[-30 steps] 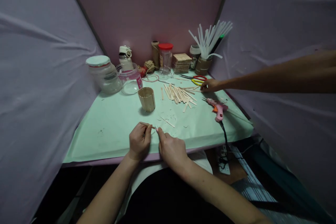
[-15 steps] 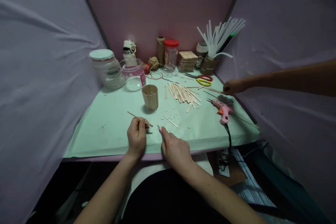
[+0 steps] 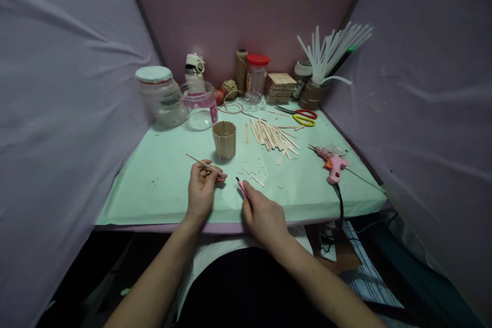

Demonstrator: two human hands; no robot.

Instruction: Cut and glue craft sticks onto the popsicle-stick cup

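My left hand (image 3: 202,184) pinches a thin wooden craft stick (image 3: 203,164), which slants down to the right across the fingers. My right hand (image 3: 264,211) is closed round a slim pink-handled craft knife (image 3: 242,188), its dark tip pointing up and left. The tip and the stick are a small gap apart. Just beyond my left hand stands a round cup made of craft sticks (image 3: 225,140), upright. Fine shavings and a thin sliver of wood (image 3: 254,178) lie on the green-covered table (image 3: 154,200), beyond the knife.
Loose craft sticks (image 3: 272,136) lie in a pile mid-table, with scissors (image 3: 303,117) behind. At right is a pink glue gun (image 3: 333,164), its cord over the edge. Jars (image 3: 165,102), twine (image 3: 230,88), stacked wooden squares (image 3: 280,88) and glue sticks (image 3: 326,56) line the back.
Another person's hand, holding a thin stick at the right, has gone from view. My left hand has turned the craft stick, and my right hand's knife shows more of its handle.
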